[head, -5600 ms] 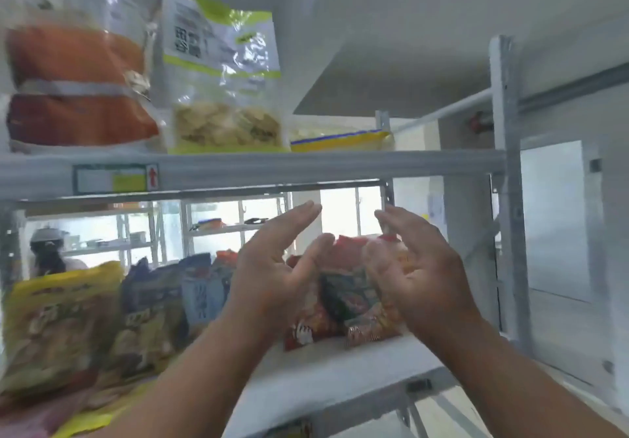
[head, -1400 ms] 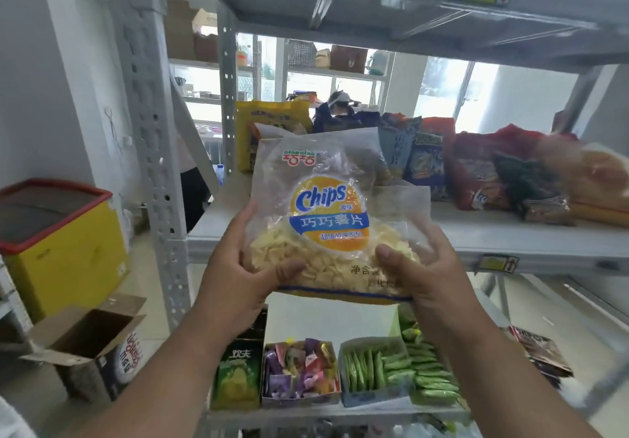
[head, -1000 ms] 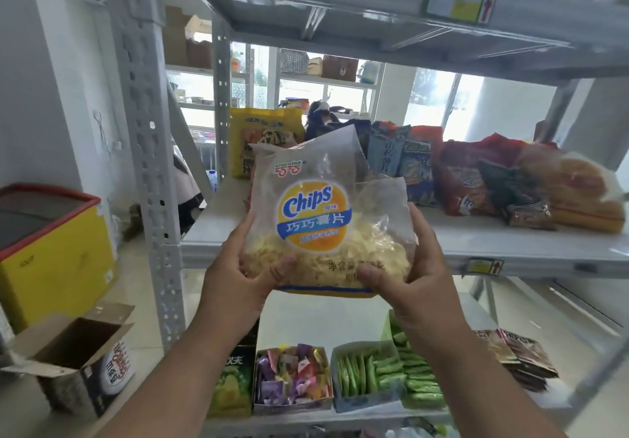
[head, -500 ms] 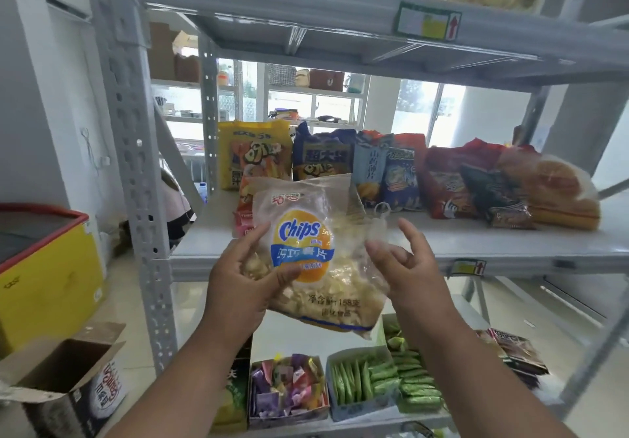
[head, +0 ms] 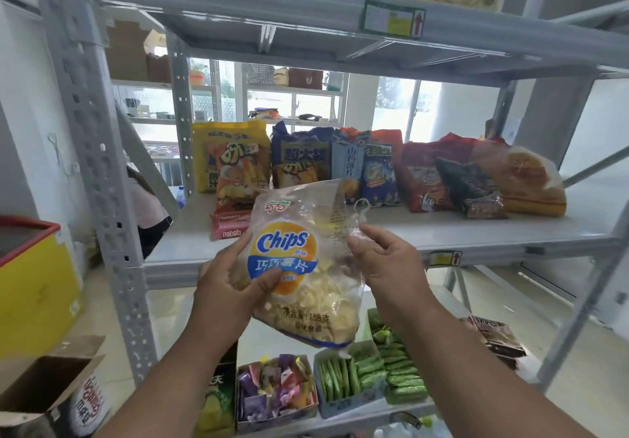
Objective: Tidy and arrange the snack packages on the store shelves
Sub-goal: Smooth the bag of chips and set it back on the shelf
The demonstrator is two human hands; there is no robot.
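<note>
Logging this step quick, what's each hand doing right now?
Left hand: holds the chips bag by its left side, thumb across the front.
Right hand: pinches the bag's right edge.

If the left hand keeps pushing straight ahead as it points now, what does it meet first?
Likely the pink wafer pack lying at the middle shelf's front; left hand holds the chips bag. Depth is unclear.

We see a clear chips bag (head: pixel 306 267) with a round orange-and-blue "Chips" label, tilted in front of the middle shelf (head: pixel 476 230). Along that shelf stand yellow, blue and red snack packages (head: pixel 374 165).
</note>
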